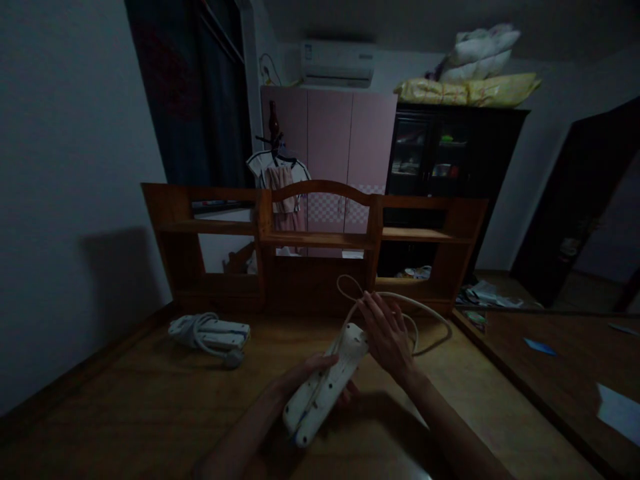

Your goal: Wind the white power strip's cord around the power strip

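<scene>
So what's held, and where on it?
Left hand holds the power strip by its mid-body. Right hand lies on the cord at the strip's far end; whether it grips cannot be told.

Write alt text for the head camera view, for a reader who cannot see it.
In a dim room, a person's left hand holds a white power strip over a wooden desk while the right hand, fingers extended, meets its looping cord. A second power strip, cord bundled, lies to the left, before a wooden shelf.
</scene>
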Action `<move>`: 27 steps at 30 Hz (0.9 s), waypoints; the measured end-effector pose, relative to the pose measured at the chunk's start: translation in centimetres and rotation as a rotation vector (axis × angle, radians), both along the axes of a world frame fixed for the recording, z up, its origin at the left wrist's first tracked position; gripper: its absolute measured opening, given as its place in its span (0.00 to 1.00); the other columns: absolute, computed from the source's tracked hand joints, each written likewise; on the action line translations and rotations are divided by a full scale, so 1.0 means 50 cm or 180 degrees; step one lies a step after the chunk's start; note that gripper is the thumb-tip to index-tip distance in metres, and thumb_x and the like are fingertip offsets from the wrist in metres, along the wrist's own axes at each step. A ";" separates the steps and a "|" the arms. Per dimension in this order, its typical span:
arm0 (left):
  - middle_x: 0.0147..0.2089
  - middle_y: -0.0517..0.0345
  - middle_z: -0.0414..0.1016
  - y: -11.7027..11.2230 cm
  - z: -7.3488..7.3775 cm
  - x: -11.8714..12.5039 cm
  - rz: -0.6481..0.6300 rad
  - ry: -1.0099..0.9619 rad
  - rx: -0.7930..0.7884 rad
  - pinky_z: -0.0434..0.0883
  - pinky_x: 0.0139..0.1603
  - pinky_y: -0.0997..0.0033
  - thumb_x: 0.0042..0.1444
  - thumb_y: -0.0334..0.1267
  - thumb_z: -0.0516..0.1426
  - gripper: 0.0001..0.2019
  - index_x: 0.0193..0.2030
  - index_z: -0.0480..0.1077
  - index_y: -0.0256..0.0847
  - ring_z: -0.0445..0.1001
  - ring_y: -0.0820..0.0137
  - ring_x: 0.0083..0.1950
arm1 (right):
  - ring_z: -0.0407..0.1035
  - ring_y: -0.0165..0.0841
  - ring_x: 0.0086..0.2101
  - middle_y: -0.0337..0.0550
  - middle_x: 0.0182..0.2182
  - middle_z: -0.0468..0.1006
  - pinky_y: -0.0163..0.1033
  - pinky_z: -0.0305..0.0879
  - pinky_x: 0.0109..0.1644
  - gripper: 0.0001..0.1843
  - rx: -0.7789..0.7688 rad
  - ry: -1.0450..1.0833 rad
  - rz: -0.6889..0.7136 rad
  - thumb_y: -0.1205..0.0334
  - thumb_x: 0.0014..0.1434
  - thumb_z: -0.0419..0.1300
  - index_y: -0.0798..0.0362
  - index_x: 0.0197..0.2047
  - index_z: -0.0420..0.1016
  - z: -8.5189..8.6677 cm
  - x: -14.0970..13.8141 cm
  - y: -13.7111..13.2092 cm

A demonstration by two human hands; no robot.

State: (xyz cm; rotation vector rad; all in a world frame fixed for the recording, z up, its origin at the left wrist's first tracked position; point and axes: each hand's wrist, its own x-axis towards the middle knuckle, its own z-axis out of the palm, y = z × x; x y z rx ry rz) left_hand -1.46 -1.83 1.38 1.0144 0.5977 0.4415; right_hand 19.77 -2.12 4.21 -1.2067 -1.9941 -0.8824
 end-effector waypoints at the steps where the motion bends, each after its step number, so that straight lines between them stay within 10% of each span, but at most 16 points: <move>1: 0.41 0.36 0.77 0.011 -0.009 -0.003 -0.0281 -0.0232 0.0130 0.74 0.36 0.67 0.59 0.49 0.50 0.25 0.47 0.70 0.24 0.78 0.60 0.36 | 0.46 0.38 0.64 0.42 0.65 0.53 0.53 0.34 0.68 0.35 0.0121 -0.0003 -0.0120 0.72 0.61 0.44 0.49 0.69 0.40 0.000 0.004 0.004; 7: 0.43 0.33 0.76 0.037 -0.028 -0.017 -0.1024 -0.0516 0.0155 0.72 0.30 0.70 0.55 0.53 0.53 0.28 0.48 0.69 0.25 0.77 0.63 0.34 | 0.49 0.41 0.62 0.48 0.64 0.56 0.54 0.34 0.65 0.29 0.0472 0.0253 -0.0913 0.75 0.63 0.44 0.51 0.66 0.52 0.029 0.039 0.016; 15: 0.43 0.39 0.76 0.023 -0.012 -0.039 -0.1156 -0.0654 0.0267 0.71 0.29 0.70 0.51 0.46 0.55 0.26 0.54 0.64 0.31 0.75 0.65 0.33 | 0.68 0.35 0.37 0.46 0.37 0.76 0.36 0.53 0.40 0.10 -0.0641 -0.0183 -0.0857 0.66 0.65 0.50 0.53 0.48 0.68 0.027 0.083 0.031; 20: 0.44 0.40 0.75 0.014 0.003 -0.048 -0.0622 -0.0822 0.0333 0.70 0.32 0.71 0.51 0.50 0.56 0.28 0.53 0.66 0.29 0.74 0.67 0.34 | 0.71 0.31 0.33 0.40 0.33 0.77 0.35 0.46 0.30 0.04 -0.1400 -0.0300 -0.0668 0.61 0.63 0.55 0.51 0.41 0.66 -0.010 0.047 0.047; 27: 0.35 0.43 0.77 0.046 0.003 -0.032 0.0445 -0.0384 0.0298 0.70 0.30 0.73 0.55 0.58 0.51 0.30 0.44 0.73 0.26 0.74 0.68 0.30 | 0.72 0.34 0.34 0.46 0.36 0.77 0.36 0.50 0.31 0.20 -0.1606 -0.0607 -0.0690 0.69 0.65 0.48 0.55 0.59 0.53 -0.067 0.004 0.055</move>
